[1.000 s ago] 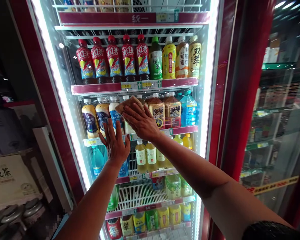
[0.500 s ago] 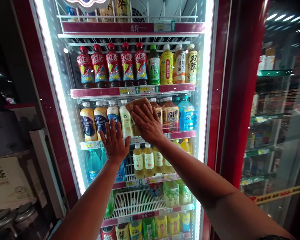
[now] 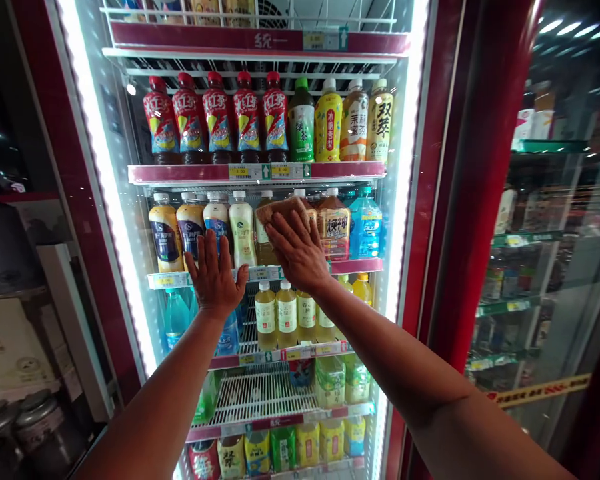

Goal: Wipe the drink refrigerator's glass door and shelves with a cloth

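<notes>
A brown cloth (image 3: 283,208) lies under the fingers of my right hand (image 3: 300,250), which presses it flat against the glass door in front of the middle drink shelf. The cloth's upper edge sticks out past my fingertips and hides parts of the bottles behind. My left hand (image 3: 216,277) rests on the glass to the left, palm flat and fingers spread, with nothing in it. Behind the glass near my left hand are a white-and-blue bottle (image 3: 216,217) and a pale green bottle (image 3: 241,230).
Red-capped tea bottles (image 3: 217,120) line the shelf above, and yellowish bottles (image 3: 266,317) stand below. A lit strip (image 3: 100,180) runs down the cooler's left side. At right is a red frame (image 3: 497,167) beside another glass-shelved cabinet. Metal-lidded jars (image 3: 43,423) stand at lower left.
My right hand and the cloth have slid a little to the right across the glass, uncovering more of a bottle. My left hand keeps its place. The view has shifted slightly.
</notes>
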A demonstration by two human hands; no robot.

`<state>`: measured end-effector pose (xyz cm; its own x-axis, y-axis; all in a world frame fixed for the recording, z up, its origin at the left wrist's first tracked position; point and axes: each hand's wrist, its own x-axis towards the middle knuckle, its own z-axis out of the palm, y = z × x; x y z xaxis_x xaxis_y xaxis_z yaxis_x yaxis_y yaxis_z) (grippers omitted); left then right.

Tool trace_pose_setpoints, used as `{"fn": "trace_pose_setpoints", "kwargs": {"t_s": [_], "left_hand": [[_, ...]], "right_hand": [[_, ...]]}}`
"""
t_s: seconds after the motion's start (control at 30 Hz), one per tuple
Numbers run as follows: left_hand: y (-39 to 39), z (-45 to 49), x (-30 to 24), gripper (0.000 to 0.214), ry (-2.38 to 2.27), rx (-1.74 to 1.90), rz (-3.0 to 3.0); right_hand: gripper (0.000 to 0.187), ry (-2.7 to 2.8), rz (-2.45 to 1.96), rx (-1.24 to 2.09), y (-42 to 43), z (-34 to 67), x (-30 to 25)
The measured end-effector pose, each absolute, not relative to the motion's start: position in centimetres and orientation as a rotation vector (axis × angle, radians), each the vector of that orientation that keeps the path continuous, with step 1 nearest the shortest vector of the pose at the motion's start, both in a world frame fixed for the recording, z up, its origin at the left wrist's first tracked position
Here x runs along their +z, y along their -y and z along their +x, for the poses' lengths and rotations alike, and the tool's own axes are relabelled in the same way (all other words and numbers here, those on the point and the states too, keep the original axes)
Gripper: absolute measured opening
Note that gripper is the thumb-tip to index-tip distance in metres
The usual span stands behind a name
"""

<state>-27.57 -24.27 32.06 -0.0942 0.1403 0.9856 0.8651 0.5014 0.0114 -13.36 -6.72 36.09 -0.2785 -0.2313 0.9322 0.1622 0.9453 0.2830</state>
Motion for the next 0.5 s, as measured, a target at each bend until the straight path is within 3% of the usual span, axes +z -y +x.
{"fn": "trace_pose_setpoints", "kwargs": {"t_s": [0.5], "left_hand": [[24.5,-28.0,31.9,0.068,1.532,-0.765,-0.895]], "right_hand": [[0.070,1.837,0.092,-0.390,4.2,-11.4,34.7]]}}
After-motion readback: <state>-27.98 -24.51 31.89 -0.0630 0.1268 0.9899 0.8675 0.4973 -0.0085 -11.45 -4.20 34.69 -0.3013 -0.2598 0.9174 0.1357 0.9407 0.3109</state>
